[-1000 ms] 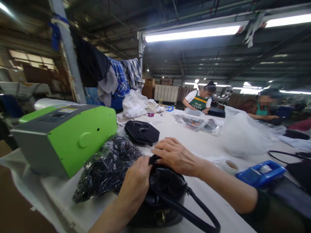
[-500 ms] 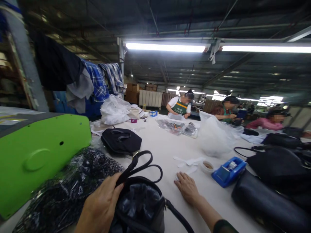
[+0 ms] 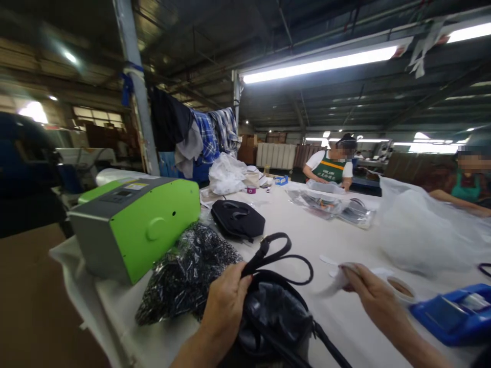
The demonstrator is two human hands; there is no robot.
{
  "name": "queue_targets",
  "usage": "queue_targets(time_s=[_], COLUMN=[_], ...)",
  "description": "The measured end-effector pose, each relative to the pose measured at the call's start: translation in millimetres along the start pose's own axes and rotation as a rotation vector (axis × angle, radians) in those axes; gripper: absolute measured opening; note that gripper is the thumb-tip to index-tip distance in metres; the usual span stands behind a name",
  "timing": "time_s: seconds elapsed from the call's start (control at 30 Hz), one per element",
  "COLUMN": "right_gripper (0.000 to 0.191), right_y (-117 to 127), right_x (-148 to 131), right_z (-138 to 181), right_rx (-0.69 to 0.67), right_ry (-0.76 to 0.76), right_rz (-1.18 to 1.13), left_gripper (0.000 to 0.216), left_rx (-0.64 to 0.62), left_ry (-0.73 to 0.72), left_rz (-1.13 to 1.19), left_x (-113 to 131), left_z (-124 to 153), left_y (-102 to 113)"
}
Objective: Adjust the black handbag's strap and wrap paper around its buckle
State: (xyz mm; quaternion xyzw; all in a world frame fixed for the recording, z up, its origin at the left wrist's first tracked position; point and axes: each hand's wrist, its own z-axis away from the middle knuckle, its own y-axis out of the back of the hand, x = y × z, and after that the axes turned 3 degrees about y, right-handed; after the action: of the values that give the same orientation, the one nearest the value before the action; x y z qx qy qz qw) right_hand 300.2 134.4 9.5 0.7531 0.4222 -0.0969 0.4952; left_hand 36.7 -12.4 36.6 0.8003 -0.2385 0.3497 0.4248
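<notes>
My left hand (image 3: 225,302) grips the rim and strap base of an open black handbag (image 3: 276,316) standing on the white table (image 3: 337,240). The bag's thin strap (image 3: 279,254) loops up above it. Just right of the bag, my right hand (image 3: 369,291) is lifted over the table and pinches a small white slip (image 3: 334,284) between thumb and fingers. A roll of tape (image 3: 399,288) lies right behind that hand. More white slips (image 3: 329,260) lie on the table beyond it.
A green and grey machine (image 3: 138,225) stands at the left edge, a clear bag of dark small parts (image 3: 187,271) beside it. A flat black pouch (image 3: 238,219), a blue tape dispenser (image 3: 452,313), plastic bags (image 3: 418,227) lie around. Two people work at the far side.
My right hand left the bag's top, reached flat onto the table to the right, and now is raised holding a white slip. The left hand stayed on the bag.
</notes>
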Motion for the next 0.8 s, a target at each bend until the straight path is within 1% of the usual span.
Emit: queue_targets(time_s=[0.07, 0.1, 0.13, 0.17, 0.23, 0.27, 0.3, 0.33, 0.4, 0.47, 0.5, 0.57, 0.67, 0.73, 0.8], right_gripper=[0.029, 0.030, 0.031, 0.030, 0.026, 0.023, 0.021, 0.019, 0.015, 0.015, 0.018, 0.028, 0.036, 0.039, 0.040], right_y=[16.0, 21.0, 23.1, 22.1, 11.7, 3.7, -5.2, -14.3, -30.8, -44.6, -50.7, -62.0, -75.1, -78.7, -76.9], right_x=[-44.6, -65.9, -85.3, -101.8, -125.6, -133.2, -138.5, -142.3, -147.5, -151.7, -153.5, -156.0, -156.0, -155.1, -155.3], right_z=[2.1, 4.7, 7.5, 10.0, 12.1, 11.0, 8.3, 4.2, -6.5, -17.1, -21.2, -26.2, -26.6, -23.9, -20.1], right_rx=[-0.052, -0.112, -0.218, -0.357, -0.587, -0.671, -0.714, -0.714, -0.637, -0.563, -0.555, -0.576, -0.562, -0.555, -0.560], right_ry=[0.034, 0.034, 0.006, -0.036, -0.151, -0.196, -0.216, -0.198, -0.063, 0.087, 0.133, 0.158, 0.151, 0.149, 0.105], right_rz=[-0.180, -0.262, -0.342, -0.426, -0.571, -0.610, -0.619, -0.604, -0.566, -0.626, -0.677, -0.760, -0.768, -0.762, -0.765], left_gripper=[0.027, 0.027, 0.027, 0.028, 0.031, 0.031, 0.030, 0.030, 0.028, 0.028, 0.028, 0.028, 0.027, 0.025, 0.025], left_rx=[-0.003, -0.002, -0.001, 0.002, 0.006, 0.006, 0.002, 0.000, 0.001, 0.002, 0.004, -0.009, -0.055, -0.058, -0.022], left_ry=[0.042, 0.064, 0.088, 0.114, 0.168, 0.185, 0.191, 0.189, 0.154, 0.113, 0.098, 0.088, 0.087, 0.075, 0.074], left_rz=[0.053, 0.086, 0.125, 0.169, 0.266, 0.312, 0.349, 0.376, 0.402, 0.420, 0.432, 0.465, 0.520, 0.544, 0.554], left_x=[1.0, 1.1, 1.0, 0.7, -0.3, -1.0, -1.8, -2.6, -3.7, -4.2, -4.2, -3.8, -3.4, -3.9, -5.1], left_z=[0.9, 1.2, 1.3, 1.4, 1.8, 2.3, 3.1, 4.0, 5.7, 6.5, 6.3, 5.2, 2.9, 2.1, 2.1], left_y=[0.4, 0.7, 1.0, 1.6, 3.1, 4.1, 5.0, 6.0, 7.6, 8.7, 9.0, 9.2, 8.6, 7.8, 7.1])
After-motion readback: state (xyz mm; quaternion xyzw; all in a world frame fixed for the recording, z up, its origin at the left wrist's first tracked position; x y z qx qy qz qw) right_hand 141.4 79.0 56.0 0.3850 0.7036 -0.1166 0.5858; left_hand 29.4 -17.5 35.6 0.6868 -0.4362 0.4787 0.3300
